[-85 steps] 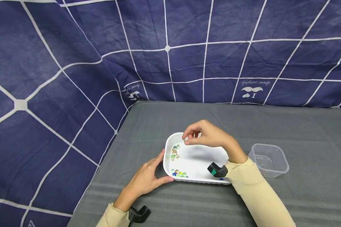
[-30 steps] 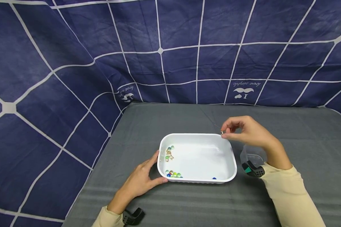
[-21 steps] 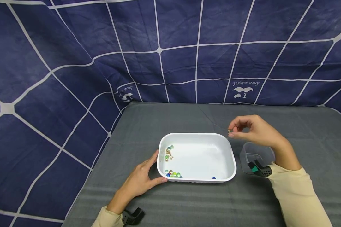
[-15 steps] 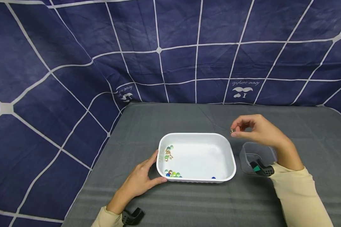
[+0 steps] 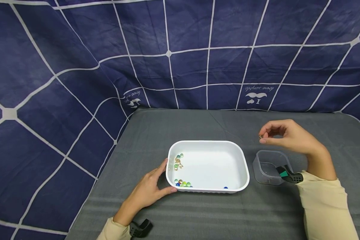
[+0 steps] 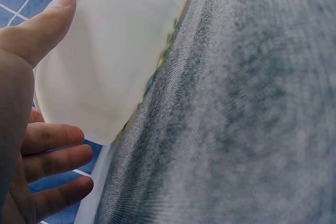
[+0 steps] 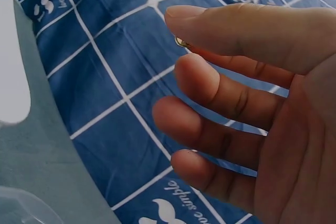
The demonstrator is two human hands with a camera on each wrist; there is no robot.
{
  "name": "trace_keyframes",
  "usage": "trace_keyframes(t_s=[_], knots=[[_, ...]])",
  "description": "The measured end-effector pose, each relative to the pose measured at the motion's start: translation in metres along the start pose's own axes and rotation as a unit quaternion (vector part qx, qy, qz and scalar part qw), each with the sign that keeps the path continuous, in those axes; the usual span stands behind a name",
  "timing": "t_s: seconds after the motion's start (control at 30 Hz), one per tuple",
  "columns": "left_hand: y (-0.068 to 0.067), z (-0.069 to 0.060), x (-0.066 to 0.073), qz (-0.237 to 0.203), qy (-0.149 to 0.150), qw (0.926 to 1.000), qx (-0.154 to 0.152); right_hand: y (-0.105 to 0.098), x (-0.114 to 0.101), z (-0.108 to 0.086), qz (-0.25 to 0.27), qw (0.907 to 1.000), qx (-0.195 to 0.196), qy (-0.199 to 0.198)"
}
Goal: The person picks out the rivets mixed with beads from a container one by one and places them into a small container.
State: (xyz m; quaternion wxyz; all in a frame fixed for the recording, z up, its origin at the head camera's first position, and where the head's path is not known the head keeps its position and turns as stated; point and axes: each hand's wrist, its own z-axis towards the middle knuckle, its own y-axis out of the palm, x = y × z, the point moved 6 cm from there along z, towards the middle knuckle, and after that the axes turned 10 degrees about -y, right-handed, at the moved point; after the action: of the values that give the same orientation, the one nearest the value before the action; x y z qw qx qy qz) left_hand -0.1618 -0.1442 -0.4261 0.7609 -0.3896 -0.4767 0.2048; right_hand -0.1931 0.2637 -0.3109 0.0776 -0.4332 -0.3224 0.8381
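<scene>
My right hand [image 5: 294, 136] pinches a small gold-coloured piece [image 5: 260, 136] between thumb and fingertips, above and just beyond a clear plastic box [image 5: 259, 170]. In the right wrist view only a sliver of the gold piece [image 7: 182, 41] shows past the thumb. My left hand [image 5: 148, 188] rests against the left end of a white tray [image 5: 210, 190], thumb at its near corner and fingers along its side. Inside the tray, gold pieces and glass beads [image 5: 177, 161] cluster at the left. More coloured beads [image 5: 183, 183] lie near the front left corner, and one blue bead [image 5: 226, 187] at the front right.
A grey cloth [image 5: 198, 216] covers the table. Dark blue curtain fabric [image 5: 189, 73] with white lines hangs behind and at the left. The clear box stands right of the tray with a small gap between them. A black wrist device [image 5: 289, 175] hides part of the box.
From over the tray's left part, my right hand has carried the gold piece rightward, past the tray's edge to above the box's far side. The left hand stays at the tray.
</scene>
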Motion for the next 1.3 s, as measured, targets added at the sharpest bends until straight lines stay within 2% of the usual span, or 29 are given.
trace_keyframes(t_s=[0.57, 0.83, 0.97, 1.3], knots=[[0.0, 0.0, 0.001, -0.004, 0.001, 1.0, -0.002, -0.029, 0.002, -0.025, 0.012, 0.9994, 0.031, -0.007], [0.0, -0.001, 0.0, -0.003, -0.003, 1.0, -0.002, -0.034, -0.003, -0.031, 0.054, 0.9975, 0.005, -0.044], [0.0, 0.0, -0.001, -0.003, -0.007, 1.0, -0.003, -0.037, -0.003, -0.035, 0.07, 0.9963, -0.003, -0.051], [-0.001, -0.001, 0.0, 0.0, 0.0, 1.0, 0.001, -0.037, -0.004, -0.034, 0.056, 0.9969, -0.006, -0.055]])
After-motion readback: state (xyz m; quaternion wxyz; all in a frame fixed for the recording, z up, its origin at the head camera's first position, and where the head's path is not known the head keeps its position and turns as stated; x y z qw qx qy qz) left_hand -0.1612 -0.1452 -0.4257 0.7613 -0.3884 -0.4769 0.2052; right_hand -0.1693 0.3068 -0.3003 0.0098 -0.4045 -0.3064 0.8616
